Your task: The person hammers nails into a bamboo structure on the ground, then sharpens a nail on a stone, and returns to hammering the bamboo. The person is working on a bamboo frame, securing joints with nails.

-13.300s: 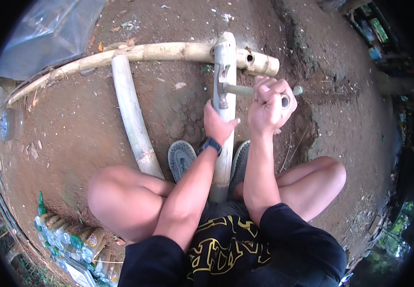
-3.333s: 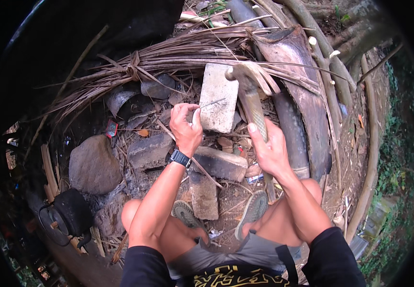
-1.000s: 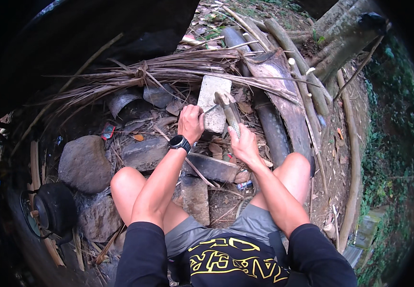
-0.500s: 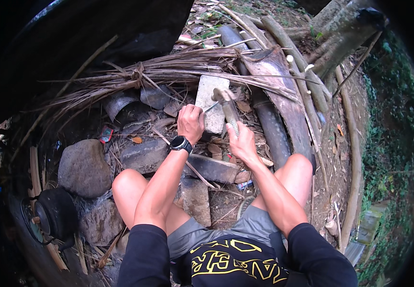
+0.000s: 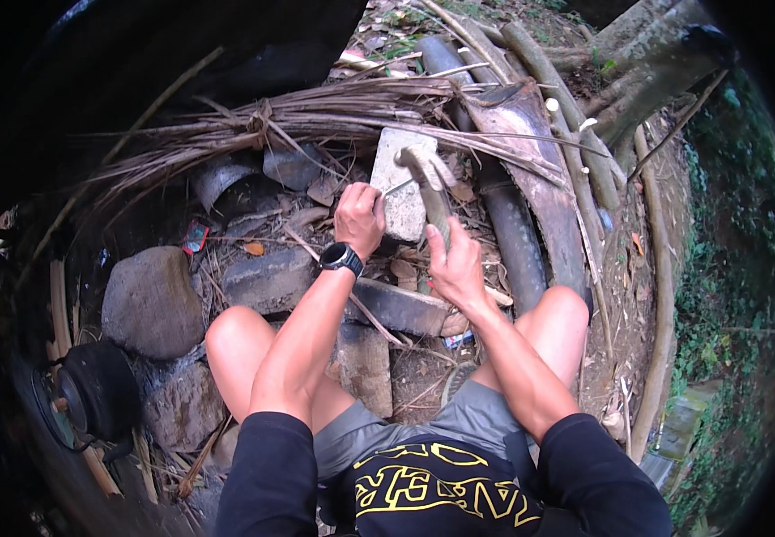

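A claw hammer is gripped by its handle in my right hand, fingers closed round it. Its head hangs over a pale rectangular concrete block, which lies on the ground before me. My left hand, with a dark watch on its wrist, is closed at the block's left edge. From its fingers a thin metal rod pokes out over the block, toward the hammer head. The end inside the fist is hidden, so its exact kind cannot be told. Whether hammer and rod touch is unclear.
Dry palm stalks lie tied behind the block. A dark bamboo pole and a broad dry husk are to the right. Stones and a blackened kettle stand left. A charred brick lies between my knees and the block.
The view has shifted slightly. The hammer head shows more sharply, its claw now plainer, and it stays over the block. Both hands keep their grips in nearly the same place.
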The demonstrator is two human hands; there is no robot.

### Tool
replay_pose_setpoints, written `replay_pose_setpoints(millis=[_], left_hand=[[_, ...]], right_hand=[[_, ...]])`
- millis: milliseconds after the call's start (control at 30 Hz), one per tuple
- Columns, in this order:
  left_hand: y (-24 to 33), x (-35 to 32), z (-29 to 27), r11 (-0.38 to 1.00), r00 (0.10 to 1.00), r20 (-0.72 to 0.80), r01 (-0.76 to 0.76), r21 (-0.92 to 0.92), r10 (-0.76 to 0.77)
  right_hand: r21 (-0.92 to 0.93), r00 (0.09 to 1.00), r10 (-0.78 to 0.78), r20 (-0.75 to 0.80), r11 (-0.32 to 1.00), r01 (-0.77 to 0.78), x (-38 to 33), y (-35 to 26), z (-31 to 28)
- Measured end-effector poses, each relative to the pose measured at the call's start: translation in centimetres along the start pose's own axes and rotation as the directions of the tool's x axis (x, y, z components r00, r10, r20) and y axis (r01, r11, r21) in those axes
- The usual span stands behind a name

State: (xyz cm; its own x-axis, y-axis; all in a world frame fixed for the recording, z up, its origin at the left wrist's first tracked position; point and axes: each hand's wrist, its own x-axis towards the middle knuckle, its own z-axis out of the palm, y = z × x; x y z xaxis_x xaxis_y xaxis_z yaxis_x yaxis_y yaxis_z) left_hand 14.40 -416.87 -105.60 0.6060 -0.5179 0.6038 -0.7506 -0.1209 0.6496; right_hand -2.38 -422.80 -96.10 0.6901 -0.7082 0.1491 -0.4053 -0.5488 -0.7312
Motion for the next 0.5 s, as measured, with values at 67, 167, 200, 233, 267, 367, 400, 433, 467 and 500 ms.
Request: replay_pose_setpoints(millis=[67, 167, 200, 233, 267, 367, 400, 433, 467, 500], left_hand=[[-0.2, 0.0, 0.2, 1.0, 1.0, -0.003, -0.007, -0.019, 0.007], [-0.7, 0.1, 0.2, 1.0, 1.0, -0.012, -0.012, -0.021, 0.012], [-0.7, 0.0, 0.4, 0.999, 1.0, -0.015, -0.016, -0.035, 0.015], [-0.7, 0.4, 0.3, 1.0, 1.0, -0.023, -0.015, -0.018, 0.015], [-0.3, 0.0, 0.2, 1.0, 1.0, -0.011, -0.003, -0.014, 0.003], [-0.3, 0.3, 0.2, 1.0, 1.0, -0.014, -0.011, -0.022, 0.011], [0.0, 0.1, 0.1, 0.999, 1.0, -0.026, -0.002, -0.039, 0.001], [-0.1, 0.5, 0.4, 0.999, 1.0, -0.02, -0.008, -0.042, 0.007], [-0.4, 0.1, 0.2, 1.0, 1.0, -0.017, -0.003, -0.027, 0.003], [-0.6, 0.1, 0.5, 0.999, 0.998, -0.052, -0.023, -0.042, 0.021]], right_hand=[[-0.003, 1.0, -0.012, 0.002, 1.0, 0.012, 0.4, 0.5, 0.0], [-0.207, 0.999, 0.026, 0.038, 0.978, -0.018, 1.0, 1.8, 1.0], [-0.147, 1.0, 0.019, 0.009, 0.989, -0.017, 1.3, 2.1, 0.7], [-0.081, 1.0, 0.015, 0.001, 0.997, -0.015, 1.6, 0.5, 0.0], [-0.024, 0.999, 0.037, -0.005, 0.999, -0.038, 1.1, -0.8, -0.8], [0.072, 1.0, -0.006, -0.022, 0.997, 0.007, 0.8, -1.6, -1.1], [0.059, 0.998, 0.043, 0.035, 0.997, -0.045, 0.5, -0.5, -0.6], [-0.082, 0.999, 0.018, 0.047, 0.997, -0.015, 0.7, 1.2, 0.2], [-0.211, 0.997, -0.006, 0.077, 0.977, 0.022, 1.1, 1.6, 0.8], [-0.165, 0.998, -0.035, 0.045, 0.985, 0.042, 1.1, 1.9, 0.9]])
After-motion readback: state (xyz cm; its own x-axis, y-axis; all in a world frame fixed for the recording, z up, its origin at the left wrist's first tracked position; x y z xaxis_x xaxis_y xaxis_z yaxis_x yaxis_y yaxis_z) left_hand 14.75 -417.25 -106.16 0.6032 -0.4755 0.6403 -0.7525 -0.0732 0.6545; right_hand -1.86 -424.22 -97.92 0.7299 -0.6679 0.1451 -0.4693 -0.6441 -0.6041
